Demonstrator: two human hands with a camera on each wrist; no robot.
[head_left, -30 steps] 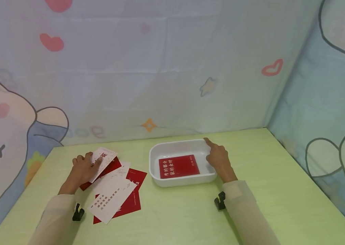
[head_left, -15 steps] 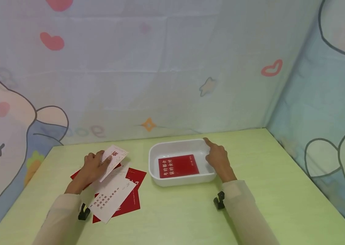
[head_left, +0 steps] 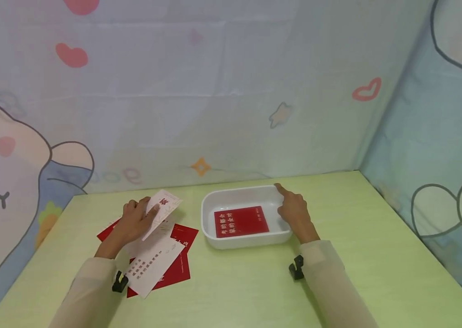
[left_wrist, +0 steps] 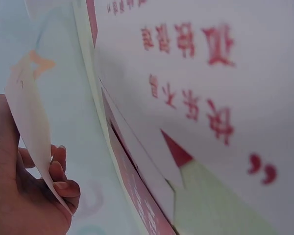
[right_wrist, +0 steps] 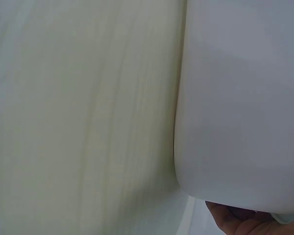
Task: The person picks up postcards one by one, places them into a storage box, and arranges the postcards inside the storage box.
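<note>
My left hand pinches a white card with red lettering, thumb on its near face. The left wrist view shows this card edge-on and slightly bent, fingers behind it. Below lies a loose pile: a white printed card, red cards and other pale ones, partly covered. To the right stands a white tray with a red card flat inside. My right hand holds the tray's right rim, index finger along the far corner; the right wrist view shows its fingers partly hidden by the tray.
The pale green table carries the cards and tray. A cartoon-printed cloth hangs along the table's back edge and another stands at the right side. Black clips sit at both wrists.
My left hand has lifted the white card off the pile and carried it to the right, leaving a red card behind on the table. The right hand and tray have stayed put.
</note>
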